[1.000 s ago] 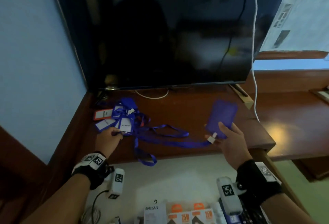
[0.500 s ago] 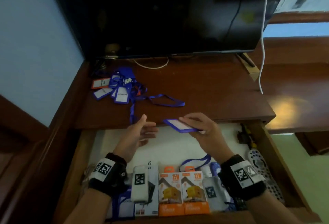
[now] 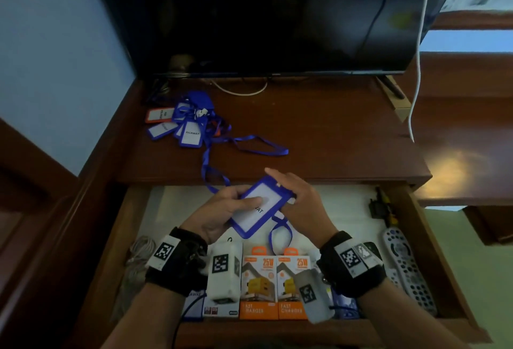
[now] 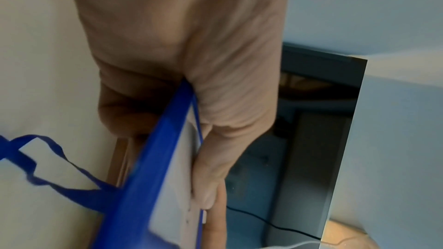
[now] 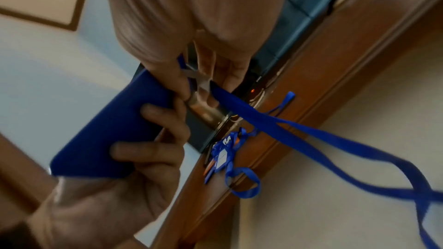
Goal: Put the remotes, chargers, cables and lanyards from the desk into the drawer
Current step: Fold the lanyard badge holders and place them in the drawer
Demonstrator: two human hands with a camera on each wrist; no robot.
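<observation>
Badge holder (image 3: 256,205) now gripped by left hand (image 3: 222,212) w/ thumb on its face, and pinched at clip end by right hand (image 3: 301,204), above open drawer (image 3: 433,240); strap (image 3: 211,174) trails to desk (image 3: 333,140). A sec ago held by right only. Drop-in judged next.

Dark wooden desk (image 3: 319,137), open drawer (image 3: 433,237) pulled out below front edge. On desk, w/ TV (image 3: 277,15) as landmark: TV stands at back; pile of blue lanyards w/ badge holders (image 3: 188,126) in front of TV's left end, one strap trailing off pile twd drawer; white cable (image 3: 241,92) just under TV's lower edge. Drawer floor, nearer than TV: two orange charger boxes (image 3: 274,285), grey remote (image 3: 408,268) at right, coiled cable (image 3: 138,254) at left.
</observation>
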